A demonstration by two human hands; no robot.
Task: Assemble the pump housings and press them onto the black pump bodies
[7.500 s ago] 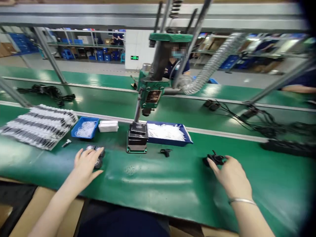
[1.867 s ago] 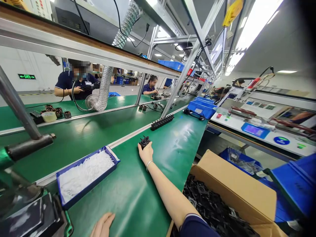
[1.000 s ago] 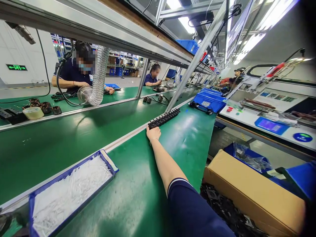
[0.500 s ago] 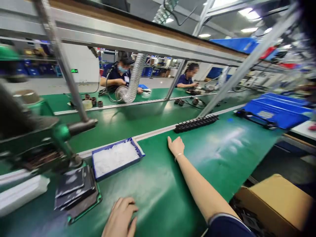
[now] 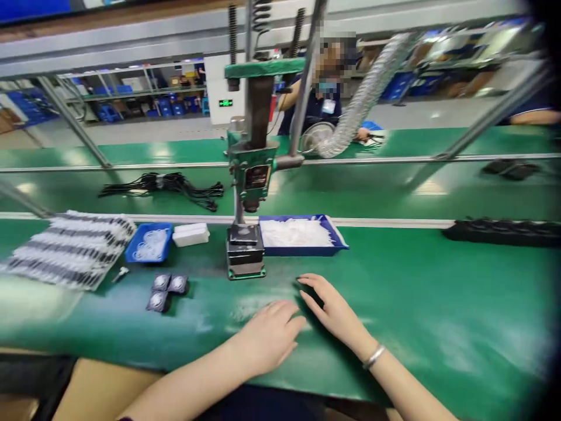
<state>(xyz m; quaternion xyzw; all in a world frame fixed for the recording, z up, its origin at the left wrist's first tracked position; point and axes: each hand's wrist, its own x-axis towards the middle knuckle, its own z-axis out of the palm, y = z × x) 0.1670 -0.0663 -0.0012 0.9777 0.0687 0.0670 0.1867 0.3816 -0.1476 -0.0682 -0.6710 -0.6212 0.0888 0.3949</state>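
Both my hands rest low on the green bench [image 5: 416, 292], in front of a small green press [image 5: 252, 158]. My left hand [image 5: 267, 334] lies palm down with its fingers stretched flat and holds nothing. Close to its right, my right hand [image 5: 335, 310], with a silver bracelet on the wrist, has its fingers spread and holds nothing. Something dark shows under its fingers; I cannot tell whether it is a part or a shadow. The press's black base block [image 5: 245, 251] stands just beyond both hands.
Behind the press base is a blue tray of white pieces [image 5: 302, 234]. To the left are a white box [image 5: 190, 234], a small blue tray of white rings [image 5: 149, 242], three black round parts [image 5: 166, 286] and a striped stack [image 5: 70, 245]. A row of black parts [image 5: 504, 231] lies far right. A person [image 5: 326, 93] works opposite.
My view has swung back left from the far right of the bench to the press. My right arm has drawn in from its long reach, and both hands now lie together before the press.
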